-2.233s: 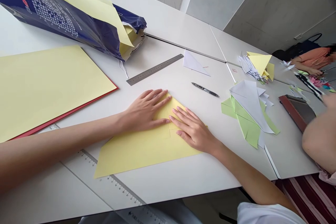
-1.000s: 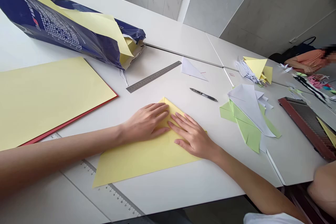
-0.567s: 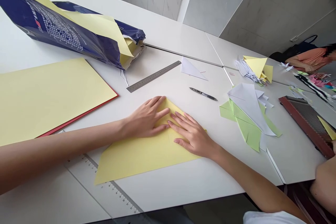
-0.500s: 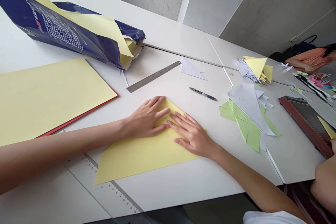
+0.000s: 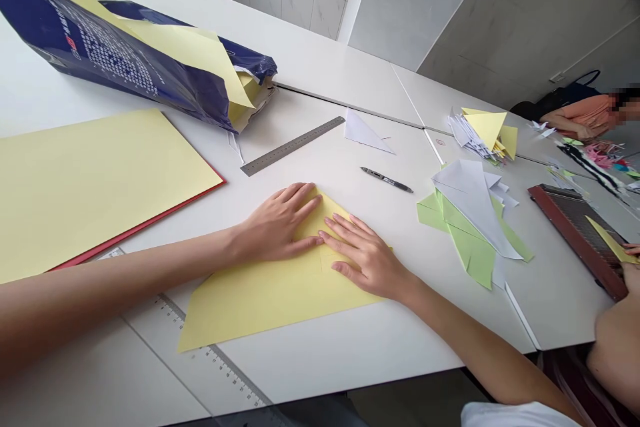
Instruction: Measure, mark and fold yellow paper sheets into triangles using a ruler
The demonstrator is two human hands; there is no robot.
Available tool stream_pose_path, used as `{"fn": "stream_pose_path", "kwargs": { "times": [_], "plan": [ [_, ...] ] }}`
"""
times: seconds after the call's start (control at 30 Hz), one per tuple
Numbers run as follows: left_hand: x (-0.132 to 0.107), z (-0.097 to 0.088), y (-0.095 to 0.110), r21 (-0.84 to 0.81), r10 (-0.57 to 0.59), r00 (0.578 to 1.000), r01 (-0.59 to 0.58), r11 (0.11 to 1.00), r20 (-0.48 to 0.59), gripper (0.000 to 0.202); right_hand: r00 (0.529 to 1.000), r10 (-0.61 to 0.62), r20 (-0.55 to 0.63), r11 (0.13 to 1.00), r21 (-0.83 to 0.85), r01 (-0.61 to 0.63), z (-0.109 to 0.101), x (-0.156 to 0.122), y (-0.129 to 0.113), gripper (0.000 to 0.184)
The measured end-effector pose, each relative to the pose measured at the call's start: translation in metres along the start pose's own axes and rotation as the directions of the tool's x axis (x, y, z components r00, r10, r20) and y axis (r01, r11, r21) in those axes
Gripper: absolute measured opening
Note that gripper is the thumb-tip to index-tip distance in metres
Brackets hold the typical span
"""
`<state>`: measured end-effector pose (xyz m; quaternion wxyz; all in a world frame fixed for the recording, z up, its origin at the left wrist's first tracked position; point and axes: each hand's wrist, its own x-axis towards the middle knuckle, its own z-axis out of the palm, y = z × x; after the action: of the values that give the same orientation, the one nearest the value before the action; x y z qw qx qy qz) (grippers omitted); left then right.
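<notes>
- Pressing down, open and flat, the left hand and right hand lie side by side on a folded pale-yellow paper sheet, grasping nothing
- That sheet lies on the white counter, nearer the person than a steel ruler and a black pen

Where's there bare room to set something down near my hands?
Bare tabletop shows between the steel ruler and the yellow sheet, and between that sheet and the green scraps. It's crowded around the scraps and the paper cutter.
</notes>
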<state>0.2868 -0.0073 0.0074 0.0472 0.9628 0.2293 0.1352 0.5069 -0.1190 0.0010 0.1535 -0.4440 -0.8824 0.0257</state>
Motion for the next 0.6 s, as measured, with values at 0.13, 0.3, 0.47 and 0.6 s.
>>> {"fn": "stream_pose_path", "kwargs": {
  "times": [0.13, 0.3, 0.47, 0.6],
  "plan": [
    [-0.0006, -0.0010, 0.0006, -0.003, -0.014, 1.000, 0.014, 1.000, 0.004, 0.066, 1.000, 0.009, 0.006, 1.000, 0.008, -0.009, 0.0002, -0.0003, 0.0002, 0.049],
    [-0.0011, -0.0009, 0.0011, -0.013, -0.042, 0.999, 0.042, 0.999, 0.003, 0.066, 1.000, 0.011, 0.008, 1.000, 0.012, -0.011, 0.0005, -0.0004, 0.0005, 0.048],
    [-0.0025, 0.0029, 0.0002, -0.035, -0.079, 0.995, 0.077, 0.996, -0.064, 0.074, 1.000, 0.013, 0.009, 1.000, 0.004, -0.013, 0.0006, 0.0001, 0.0001, 0.048],
    [-0.0037, 0.0035, 0.0007, -0.029, -0.081, 0.994, 0.079, 0.996, -0.076, 0.079, 1.000, 0.014, 0.013, 1.000, -0.004, -0.014, 0.0003, 0.0004, -0.0002, 0.048]
  ]
}}
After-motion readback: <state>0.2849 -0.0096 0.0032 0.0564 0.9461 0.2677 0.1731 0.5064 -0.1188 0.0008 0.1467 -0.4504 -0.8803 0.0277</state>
